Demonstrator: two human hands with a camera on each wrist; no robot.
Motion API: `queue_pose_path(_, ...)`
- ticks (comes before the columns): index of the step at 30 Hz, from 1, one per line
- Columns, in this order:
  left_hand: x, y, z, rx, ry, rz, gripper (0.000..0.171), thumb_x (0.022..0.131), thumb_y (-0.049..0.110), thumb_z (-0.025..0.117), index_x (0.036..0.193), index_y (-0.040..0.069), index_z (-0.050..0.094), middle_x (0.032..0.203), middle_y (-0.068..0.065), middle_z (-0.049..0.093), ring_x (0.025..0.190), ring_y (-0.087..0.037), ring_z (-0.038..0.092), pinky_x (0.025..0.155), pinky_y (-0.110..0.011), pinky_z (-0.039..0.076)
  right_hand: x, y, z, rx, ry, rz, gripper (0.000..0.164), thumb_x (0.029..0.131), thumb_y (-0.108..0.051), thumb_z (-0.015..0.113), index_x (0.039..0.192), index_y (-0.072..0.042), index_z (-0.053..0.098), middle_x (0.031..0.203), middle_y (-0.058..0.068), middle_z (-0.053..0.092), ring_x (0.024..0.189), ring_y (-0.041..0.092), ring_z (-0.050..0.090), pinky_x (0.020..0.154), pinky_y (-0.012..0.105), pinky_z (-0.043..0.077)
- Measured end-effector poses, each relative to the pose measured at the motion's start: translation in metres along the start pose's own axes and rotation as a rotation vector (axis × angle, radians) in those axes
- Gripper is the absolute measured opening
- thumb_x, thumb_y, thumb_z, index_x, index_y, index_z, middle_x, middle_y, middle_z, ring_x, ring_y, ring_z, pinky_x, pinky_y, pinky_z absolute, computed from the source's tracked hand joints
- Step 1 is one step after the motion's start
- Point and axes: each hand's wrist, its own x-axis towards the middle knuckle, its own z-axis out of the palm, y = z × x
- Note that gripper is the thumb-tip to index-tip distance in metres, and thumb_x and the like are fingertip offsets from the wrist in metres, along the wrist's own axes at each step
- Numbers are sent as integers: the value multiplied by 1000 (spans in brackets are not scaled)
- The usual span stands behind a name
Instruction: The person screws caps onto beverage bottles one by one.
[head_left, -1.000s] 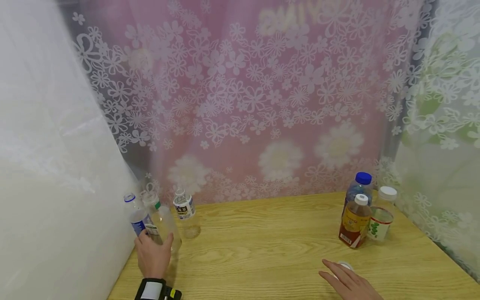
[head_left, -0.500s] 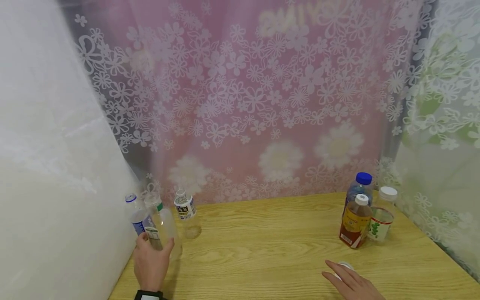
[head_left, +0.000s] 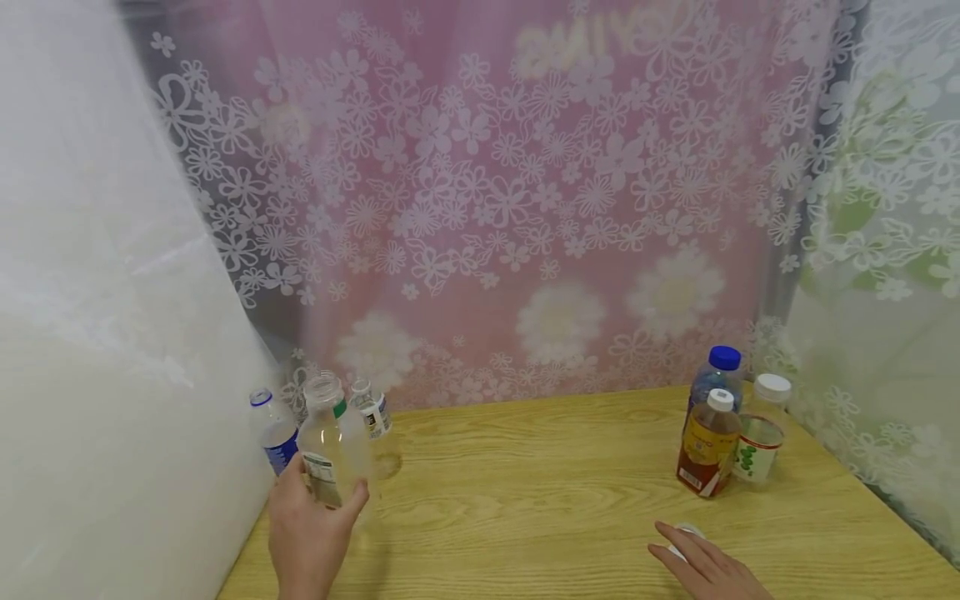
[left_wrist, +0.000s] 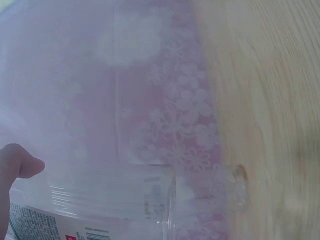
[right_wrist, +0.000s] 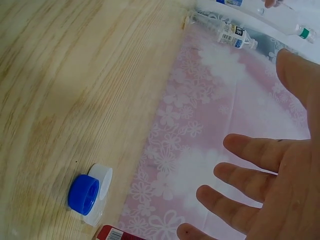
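My left hand (head_left: 311, 533) grips a clear, capless plastic bottle (head_left: 352, 446) with a pale label and a green patch near its neck. In the left wrist view the thumb (left_wrist: 25, 162) lies along this bottle, whose label (left_wrist: 37, 225) carries small print. On the left stand two more uncapped bottles: one with a blue label (head_left: 279, 446), the other with a white and black label (head_left: 371, 414), partly hidden behind the held one. My right hand (head_left: 705, 571) is spread over the table's right front with nothing in it. Beyond its fingers lie a blue cap (right_wrist: 82, 195) and white caps (right_wrist: 104, 177).
At the right stand a blue-capped bottle (head_left: 723, 358), a white-capped bottle of dark red drink (head_left: 708, 446) and a clear jar with a white lid (head_left: 759, 450). A pale sheet (head_left: 112, 333) edges the wooden table (head_left: 525, 500) on the left; a flowered pink curtain (head_left: 480, 208) hangs behind.
My left hand has drawn the clear bottle rightward and nearer, away from the blue-labelled bottle. It now overlaps the bottle behind. My right hand has barely moved.
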Motion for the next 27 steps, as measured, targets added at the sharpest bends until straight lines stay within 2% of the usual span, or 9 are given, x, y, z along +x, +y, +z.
queue_pose_path(4,-9,15,-6,-12,-15,15,83,73,41,87,137,4,49,110,-15,58,96,-33,56,65,-48,52,0,1,0,6,9,-12,73,71,-58,82,132,-28,55,162,-30,-9,143,-17,-2,61,24,51)
queue_pose_path(8,-20,26,-9,-34,14,41,82,70,35,90,136,6,50,111,-15,61,95,-32,60,72,-50,54,-1,1,1,1,18,-23,74,71,-58,82,133,-29,54,162,-29,-9,143,-17,-3,61,24,51)
queue_pose_path(11,-28,34,-9,-71,24,75,84,67,30,92,136,7,49,116,-14,64,99,-36,66,79,-56,55,-2,3,2,3,14,-19,73,71,-58,82,131,-26,56,162,-30,-7,141,-16,8,62,24,51)
queue_pose_path(16,-43,48,-10,-81,-10,115,83,65,30,93,131,9,47,116,-11,63,99,-38,70,77,-56,57,-5,6,2,12,-26,4,70,74,-56,82,131,-23,58,160,-31,-6,125,-1,46,65,25,53)
queue_pose_path(18,-49,53,-11,-58,-12,136,83,64,32,93,130,10,48,114,-9,61,96,-34,70,73,-52,57,-6,8,1,12,-32,6,73,74,-55,82,134,-24,56,160,-31,-6,118,7,55,67,24,53)
queue_pose_path(22,-60,60,-12,-24,30,232,87,58,34,95,130,9,51,103,-6,58,85,-21,64,64,-41,54,-8,12,-1,3,-16,-15,86,72,-56,83,145,-32,44,163,-28,-6,115,8,57,73,21,52)
queue_pose_path(25,-68,65,-14,-33,64,304,92,53,34,96,130,7,54,97,-4,62,79,-15,60,60,-36,51,-9,14,-2,13,-18,-17,93,70,-56,84,149,-31,40,163,-26,-5,113,12,58,74,23,53)
queue_pose_path(26,-70,67,-14,-37,70,318,92,51,34,97,129,7,54,97,-3,64,78,-14,62,60,-36,52,-9,14,-3,18,-27,1,91,70,-57,84,147,-30,43,163,-27,-2,112,15,59,74,23,53)
queue_pose_path(27,-72,69,-15,-45,66,325,93,51,34,97,129,7,55,96,-2,66,78,-14,63,61,-35,53,-8,13,-4,26,-47,27,88,71,-56,83,146,-29,46,163,-25,8,111,17,60,72,25,54)
